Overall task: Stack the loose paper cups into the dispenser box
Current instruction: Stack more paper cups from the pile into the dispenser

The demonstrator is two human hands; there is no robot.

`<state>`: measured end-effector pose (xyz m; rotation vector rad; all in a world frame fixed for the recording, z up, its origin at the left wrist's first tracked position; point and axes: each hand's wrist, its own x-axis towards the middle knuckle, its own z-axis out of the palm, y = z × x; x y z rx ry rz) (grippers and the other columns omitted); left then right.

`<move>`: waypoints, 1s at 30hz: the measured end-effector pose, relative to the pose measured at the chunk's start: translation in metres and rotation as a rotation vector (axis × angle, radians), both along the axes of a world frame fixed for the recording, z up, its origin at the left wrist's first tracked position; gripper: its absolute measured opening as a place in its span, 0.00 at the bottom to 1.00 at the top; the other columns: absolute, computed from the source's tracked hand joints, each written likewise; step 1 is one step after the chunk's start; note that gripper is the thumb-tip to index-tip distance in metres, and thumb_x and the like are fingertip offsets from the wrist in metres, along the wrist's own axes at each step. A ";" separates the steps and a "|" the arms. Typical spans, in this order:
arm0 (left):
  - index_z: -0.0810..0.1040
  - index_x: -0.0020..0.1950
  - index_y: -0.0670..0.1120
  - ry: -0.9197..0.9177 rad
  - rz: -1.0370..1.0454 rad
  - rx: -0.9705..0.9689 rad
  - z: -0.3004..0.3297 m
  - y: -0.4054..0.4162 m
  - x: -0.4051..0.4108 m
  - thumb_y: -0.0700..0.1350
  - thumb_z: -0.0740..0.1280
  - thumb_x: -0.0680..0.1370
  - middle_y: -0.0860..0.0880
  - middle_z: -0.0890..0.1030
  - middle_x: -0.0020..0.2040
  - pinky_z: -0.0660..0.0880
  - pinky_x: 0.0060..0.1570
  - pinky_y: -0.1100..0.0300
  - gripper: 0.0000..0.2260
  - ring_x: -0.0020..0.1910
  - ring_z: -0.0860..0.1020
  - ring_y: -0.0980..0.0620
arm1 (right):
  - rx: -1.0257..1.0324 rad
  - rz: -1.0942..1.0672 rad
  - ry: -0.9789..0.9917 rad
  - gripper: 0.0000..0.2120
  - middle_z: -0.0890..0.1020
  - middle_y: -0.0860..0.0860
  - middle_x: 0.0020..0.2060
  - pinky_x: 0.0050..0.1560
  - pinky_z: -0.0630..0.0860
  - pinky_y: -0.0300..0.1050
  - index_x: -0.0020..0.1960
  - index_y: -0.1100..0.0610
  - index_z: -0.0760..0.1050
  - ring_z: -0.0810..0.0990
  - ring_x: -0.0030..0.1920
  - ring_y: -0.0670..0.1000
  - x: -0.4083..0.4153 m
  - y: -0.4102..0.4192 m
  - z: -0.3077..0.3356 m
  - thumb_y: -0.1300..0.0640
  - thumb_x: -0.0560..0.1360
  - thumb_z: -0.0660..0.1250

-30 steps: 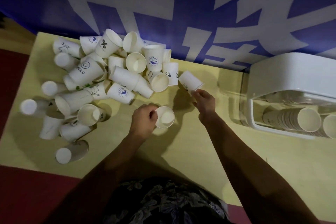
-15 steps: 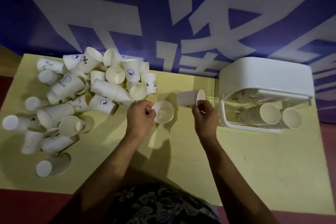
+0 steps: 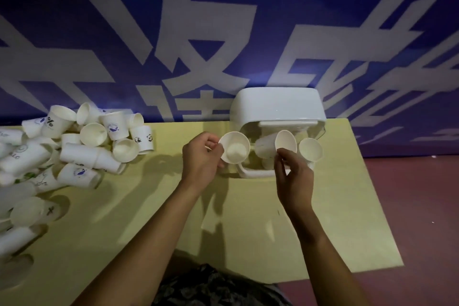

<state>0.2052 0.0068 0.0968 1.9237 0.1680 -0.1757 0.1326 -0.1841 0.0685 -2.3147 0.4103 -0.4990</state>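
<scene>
At the right end of the pale yellow table (image 3: 248,218), in front of the white plastic dispenser box (image 3: 278,104): your left hand (image 3: 201,159) pinches the rim of a plain white paper cup (image 3: 234,148), mouth toward you. Your right hand (image 3: 294,179) pinches a second white paper cup (image 3: 285,143) by its rim — this one sits at the box's open front, beside the stacked white cups (image 3: 310,149) lying inside. The loose pile of printed white paper cups (image 3: 82,146) lies well apart, on the table's left — mostly tipped over.
</scene>
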 end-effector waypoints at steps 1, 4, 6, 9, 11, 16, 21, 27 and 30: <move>0.78 0.44 0.44 -0.001 -0.002 -0.009 0.004 -0.015 0.000 0.37 0.66 0.74 0.49 0.80 0.39 0.75 0.26 0.62 0.03 0.25 0.80 0.50 | -0.008 -0.016 -0.008 0.07 0.83 0.49 0.46 0.44 0.73 0.40 0.53 0.57 0.81 0.81 0.46 0.53 -0.003 -0.012 0.001 0.63 0.76 0.68; 0.79 0.43 0.44 -0.009 0.002 -0.017 0.008 -0.056 0.001 0.37 0.67 0.75 0.48 0.80 0.37 0.75 0.26 0.62 0.03 0.24 0.80 0.50 | -0.014 -0.060 -0.034 0.08 0.84 0.51 0.48 0.47 0.76 0.44 0.55 0.58 0.81 0.81 0.48 0.55 -0.011 -0.045 0.005 0.63 0.76 0.68; 0.79 0.41 0.44 -0.007 0.010 -0.029 0.007 -0.080 0.002 0.38 0.67 0.75 0.47 0.80 0.34 0.76 0.29 0.60 0.04 0.25 0.80 0.48 | -0.047 -0.076 -0.046 0.08 0.84 0.52 0.48 0.47 0.76 0.46 0.55 0.58 0.80 0.80 0.48 0.57 -0.015 -0.065 0.005 0.63 0.76 0.68; 0.79 0.40 0.44 0.015 0.020 -0.049 0.002 -0.109 0.004 0.37 0.67 0.74 0.47 0.80 0.30 0.78 0.32 0.55 0.04 0.25 0.80 0.46 | -0.071 -0.085 -0.021 0.09 0.83 0.53 0.49 0.46 0.75 0.44 0.56 0.57 0.80 0.80 0.48 0.56 -0.016 -0.091 0.003 0.63 0.76 0.68; 0.78 0.39 0.43 0.034 0.026 -0.047 -0.002 -0.124 0.005 0.37 0.66 0.74 0.46 0.80 0.31 0.79 0.33 0.54 0.04 0.25 0.80 0.46 | -0.062 -0.081 0.006 0.09 0.83 0.52 0.50 0.46 0.76 0.44 0.57 0.56 0.80 0.80 0.49 0.55 -0.016 -0.105 0.000 0.61 0.77 0.67; 0.77 0.40 0.43 0.066 0.072 0.022 -0.015 -0.148 0.008 0.36 0.65 0.74 0.47 0.81 0.32 0.77 0.33 0.59 0.04 0.25 0.80 0.50 | -0.108 -0.043 0.049 0.09 0.83 0.52 0.51 0.47 0.76 0.44 0.57 0.56 0.80 0.79 0.53 0.55 -0.012 -0.128 -0.008 0.60 0.78 0.67; 0.77 0.41 0.42 0.098 0.082 0.064 -0.028 -0.164 0.011 0.36 0.66 0.74 0.48 0.80 0.31 0.79 0.34 0.55 0.03 0.25 0.80 0.49 | -0.192 0.056 0.126 0.07 0.83 0.53 0.48 0.41 0.73 0.44 0.53 0.57 0.80 0.77 0.51 0.57 -0.006 -0.143 -0.018 0.63 0.76 0.68; 0.78 0.49 0.47 -0.138 -0.057 0.366 -0.050 -0.171 0.003 0.43 0.69 0.73 0.53 0.76 0.46 0.72 0.41 0.59 0.06 0.39 0.75 0.52 | -0.286 0.155 0.103 0.07 0.83 0.53 0.41 0.42 0.74 0.47 0.47 0.58 0.82 0.77 0.44 0.58 0.007 -0.152 -0.040 0.67 0.71 0.71; 0.75 0.59 0.48 0.043 -0.093 0.320 -0.064 -0.179 0.001 0.47 0.68 0.74 0.50 0.76 0.51 0.73 0.48 0.57 0.14 0.46 0.77 0.48 | -0.329 0.218 0.151 0.08 0.84 0.51 0.40 0.44 0.74 0.48 0.47 0.56 0.83 0.77 0.44 0.58 0.011 -0.155 -0.056 0.66 0.71 0.71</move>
